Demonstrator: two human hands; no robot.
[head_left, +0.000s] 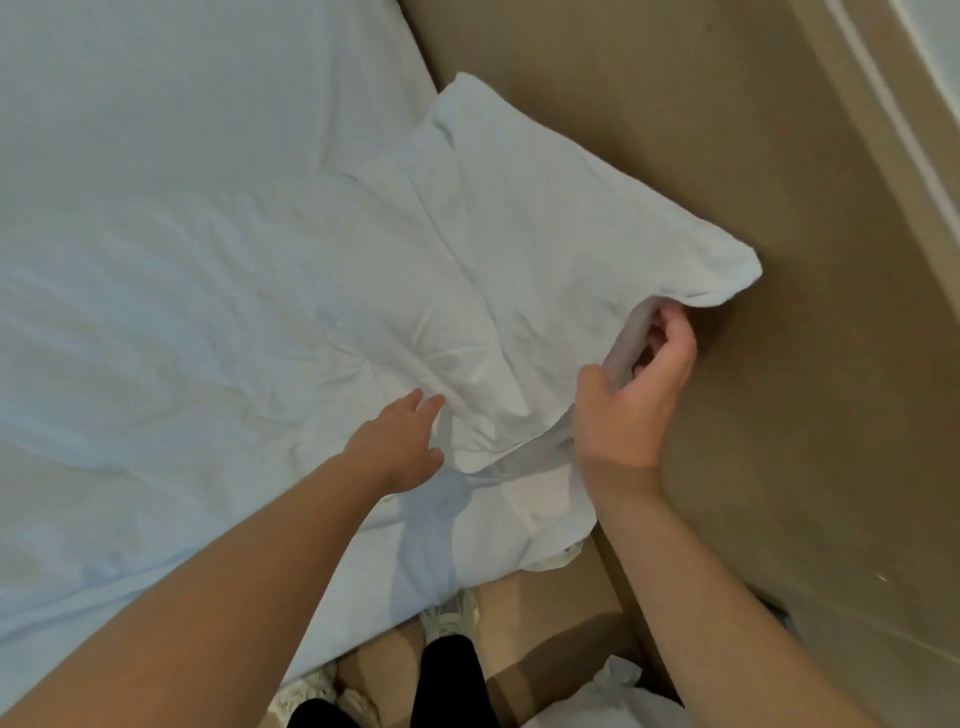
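Right hand (631, 400) grips the pillow's (561, 244) edge with curled fingers — left hand (400, 449) lies flat, fingers straight, on the sheet (182, 260).

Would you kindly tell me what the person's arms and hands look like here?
The left forearm and right forearm are bare, with no sleeve in view. The left hand and right hand wear no gloves, and no watch, bracelet or ring shows.
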